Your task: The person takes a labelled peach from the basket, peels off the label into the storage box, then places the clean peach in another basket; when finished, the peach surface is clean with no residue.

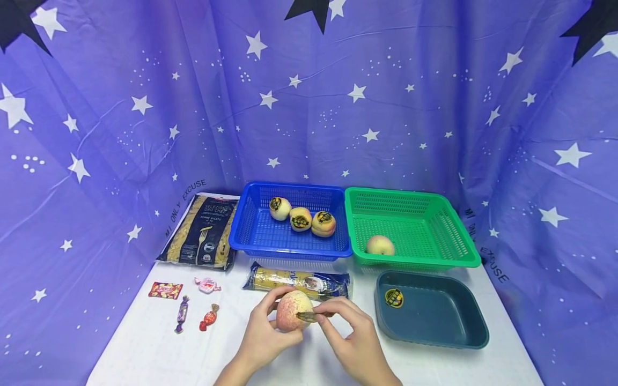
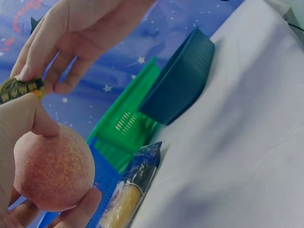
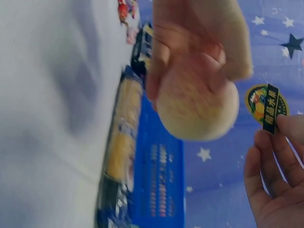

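White table [image 1: 145, 348], starry blue backdrop. Head view: left hand [image 1: 263, 335] cups peach [image 1: 293, 310] above table; right hand [image 1: 354, 340] pinches sticker [image 1: 309, 316] beside it. Left wrist: fingers wrap peach [image 2: 52, 166]. Right wrist: sticker [image 3: 267, 105] pinched at fingertips, just clear of peach [image 3: 197, 109].

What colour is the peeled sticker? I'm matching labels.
Yellow with a black band, clearest in the right wrist view: sticker.

L hand [image 2: 19, 156] holds peach [image 2: 52, 168]; R hand [image 2: 71, 33] pinches sticker [image 2: 19, 89].
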Motion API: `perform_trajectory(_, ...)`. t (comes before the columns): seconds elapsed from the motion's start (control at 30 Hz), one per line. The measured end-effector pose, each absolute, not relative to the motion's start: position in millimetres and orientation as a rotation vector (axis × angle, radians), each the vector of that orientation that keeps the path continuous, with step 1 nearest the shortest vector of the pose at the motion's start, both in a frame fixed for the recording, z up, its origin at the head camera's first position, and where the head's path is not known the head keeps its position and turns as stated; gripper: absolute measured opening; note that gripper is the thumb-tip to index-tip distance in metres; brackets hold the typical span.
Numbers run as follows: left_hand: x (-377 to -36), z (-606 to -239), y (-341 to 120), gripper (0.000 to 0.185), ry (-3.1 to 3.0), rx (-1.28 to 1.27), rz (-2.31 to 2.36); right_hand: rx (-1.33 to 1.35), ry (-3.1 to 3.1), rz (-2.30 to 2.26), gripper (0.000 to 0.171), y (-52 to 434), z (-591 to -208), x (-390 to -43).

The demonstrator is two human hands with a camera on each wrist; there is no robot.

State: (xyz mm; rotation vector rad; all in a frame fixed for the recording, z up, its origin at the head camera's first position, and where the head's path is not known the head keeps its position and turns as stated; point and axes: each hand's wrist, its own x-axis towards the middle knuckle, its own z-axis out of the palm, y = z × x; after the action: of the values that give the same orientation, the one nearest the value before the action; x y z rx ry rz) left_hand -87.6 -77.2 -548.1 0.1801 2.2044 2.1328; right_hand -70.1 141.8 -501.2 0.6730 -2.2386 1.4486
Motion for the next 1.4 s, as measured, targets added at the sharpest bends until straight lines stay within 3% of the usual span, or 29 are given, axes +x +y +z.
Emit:
perform_trajectory(0.23, -85, -550, -76, 0.084, 2.208, 0.173, 2.121, 0.539, -2.291, 1.411, 0.03, 171, -490, -77)
perform_trajectory(0.57, -86, -553, -74, 0.082, 2.196, 0.194, 2.113, -0.033, -2.402, 1.515, 0.01, 233, -478, -103)
perform_trajectory(0.97, -84, -555, -71, 0.085, 2.19, 0.187, 2.085, -0.244, -2.791, 1.388, 0.023, 294, -477, -135)
perform_trajectory(1.4, -82, -556, -74, 0.084, 2.195, 0.179, 2.066, -0.353, -3.092, 1.518, 0.019, 336, -501, -164)
